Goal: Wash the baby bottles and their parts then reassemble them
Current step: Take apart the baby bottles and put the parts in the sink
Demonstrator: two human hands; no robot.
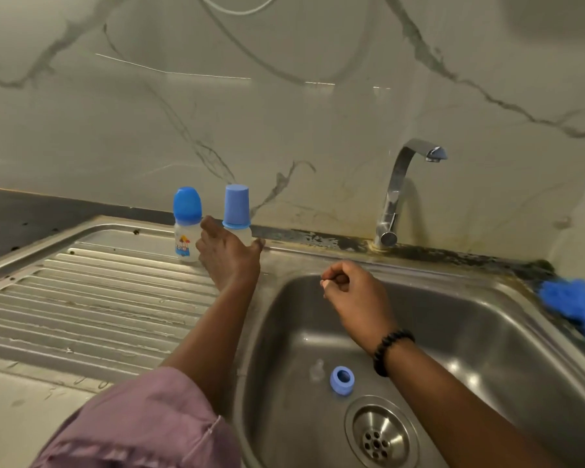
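1. Left hand point(228, 256): reached out over the back of the draining board point(92, 298), fingers and thumb curved round the lower body of the second bottle, grasping it.
2. Right hand point(353, 293): held above the sink basin point(487, 349), fingers curled into a loose fist with nothing visible inside; a black bead bracelet point(390, 351) sat on the wrist.
3. First baby bottle point(187, 224): upright at the back of the draining board, just left of the left hand; rounded blue cap fitted, printed picture on its clear body.
4. Second baby bottle point(237, 214): upright just right of the first, near the wall; pale blue flat-topped cap on, body mostly hidden by the hand.
5. Blue screw ring point(341, 380): lay loose on the basin floor, near the drain point(380, 437).
6. Clear teat point(317, 369): faint, just left of the ring; details could not be told.
7. Tap point(399, 194): at the basin's rear edge, spout turned right.
8. Blue scrubber point(574, 307): on the sink's right rim.
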